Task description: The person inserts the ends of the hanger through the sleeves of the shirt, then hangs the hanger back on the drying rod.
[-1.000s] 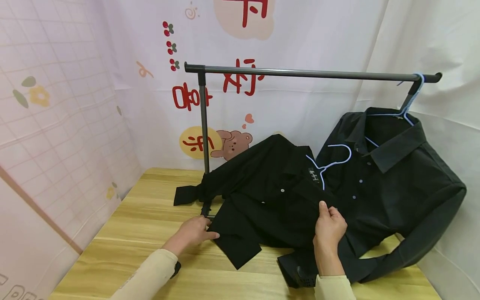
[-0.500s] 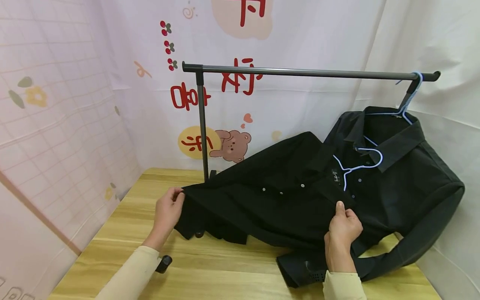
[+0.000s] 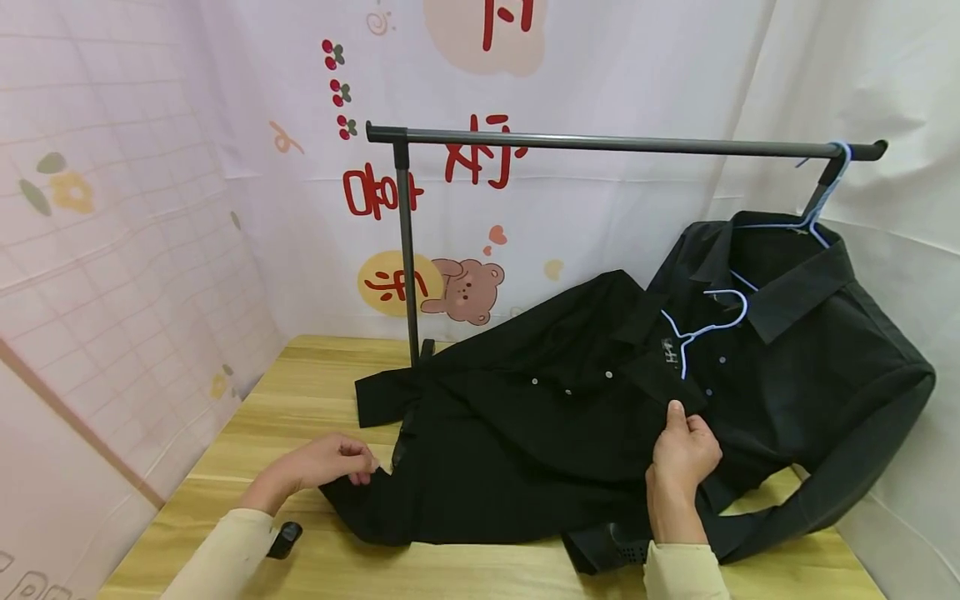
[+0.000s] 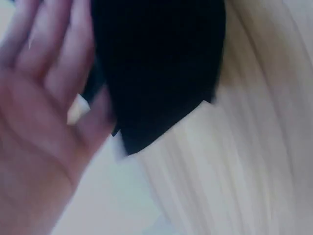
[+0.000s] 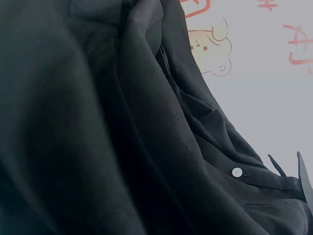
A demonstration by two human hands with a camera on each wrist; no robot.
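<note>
A black button-up shirt (image 3: 517,433) lies stretched leftward across the table, one sleeve (image 3: 386,396) out at the far left. Its white buttons run along the front; one button (image 5: 237,172) shows close up in the right wrist view. My right hand (image 3: 684,454) grips the shirt near its collar, thumb on top. From the neck sticks the hook of a light-blue hanger (image 3: 701,332), the rest hidden in the cloth. At the lower left, my left hand (image 3: 337,465) pinches the shirt's lower edge. A black cloth end (image 4: 161,88) hangs beside my fingers in the blurred left wrist view.
A dark metal clothes rack (image 3: 600,142) stands behind, its left post (image 3: 408,258) rising past the shirt. At its right end hangs another black shirt (image 3: 810,358) on a blue hanger (image 3: 813,217). Both rest over the wooden table (image 3: 255,417); patterned cloth backs it.
My left hand has gone from the cloth's lower left up and left, then down and left, spreading the shirt wider. My right hand has shifted right with the collar and hanger.
</note>
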